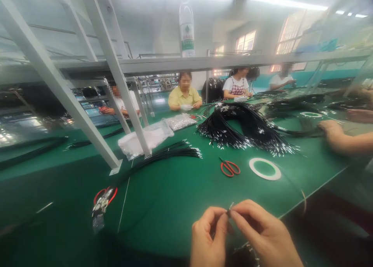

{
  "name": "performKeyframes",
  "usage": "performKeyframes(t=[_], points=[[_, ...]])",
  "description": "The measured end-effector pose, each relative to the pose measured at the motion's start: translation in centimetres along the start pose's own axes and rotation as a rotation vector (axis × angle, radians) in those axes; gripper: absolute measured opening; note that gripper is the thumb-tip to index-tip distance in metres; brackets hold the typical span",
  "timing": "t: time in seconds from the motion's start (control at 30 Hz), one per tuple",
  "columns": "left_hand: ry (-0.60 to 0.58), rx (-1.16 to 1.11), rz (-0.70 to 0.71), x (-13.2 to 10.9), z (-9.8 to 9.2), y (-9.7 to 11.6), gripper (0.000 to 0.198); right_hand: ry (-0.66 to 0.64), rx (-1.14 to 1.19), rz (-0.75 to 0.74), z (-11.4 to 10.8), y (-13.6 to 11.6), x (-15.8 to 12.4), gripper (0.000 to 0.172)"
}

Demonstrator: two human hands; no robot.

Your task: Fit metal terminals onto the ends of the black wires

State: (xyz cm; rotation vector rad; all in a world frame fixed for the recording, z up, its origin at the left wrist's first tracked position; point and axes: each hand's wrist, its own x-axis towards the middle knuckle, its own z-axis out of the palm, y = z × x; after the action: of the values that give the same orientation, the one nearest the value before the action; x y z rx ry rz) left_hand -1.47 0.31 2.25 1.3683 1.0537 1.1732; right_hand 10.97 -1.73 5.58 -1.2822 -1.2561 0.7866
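At the lower right of the head view, my left hand (210,236) and my right hand (259,232) meet fingertip to fingertip. Both are closed in a pinch on a thin black cable end (229,211) with a silvery tip. Most of that cable is hidden behind my fingers. Below my right hand a dark bundle with shiny bits (247,249) shows in part. Red-handled scissors (230,168) lie on the green table (169,197) ahead of my hands. To their right rests a white tape roll (265,169), lying flat.
A large heap of black cables (247,123) with silvery ends lies ahead. A smaller cable bundle (171,152), clear bags (145,138) and a second pair of red-handled scissors (115,193) are leftward. Metal shelf posts (116,80) rise there. A co-worker's arm (344,138) reaches in rightward; several people sit beyond.
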Motion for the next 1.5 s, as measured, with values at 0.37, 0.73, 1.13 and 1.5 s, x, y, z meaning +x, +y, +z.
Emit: performKeyframes(t=[0.37,0.73,1.13,1.5], points=[[0.039,0.152,0.133,-0.3,0.2,0.1,0.027,0.066,0.041,0.026,0.3,-0.4,0.0,0.028],[0.446,0.636,0.519,-1.4,2.3,-2.5,0.021,0.061,0.125,0.219,-0.2,0.5,0.3,0.027],[0.392,0.855,0.689,-1.4,2.3,-2.6,0.031,-0.017,0.337,0.405,-0.4,-0.4,0.6,0.025],[0.311,0.114,0.047,-1.2,2.4,1.9,0.021,-0.107,0.336,0.372,0.5,-0.9,0.8,0.028]])
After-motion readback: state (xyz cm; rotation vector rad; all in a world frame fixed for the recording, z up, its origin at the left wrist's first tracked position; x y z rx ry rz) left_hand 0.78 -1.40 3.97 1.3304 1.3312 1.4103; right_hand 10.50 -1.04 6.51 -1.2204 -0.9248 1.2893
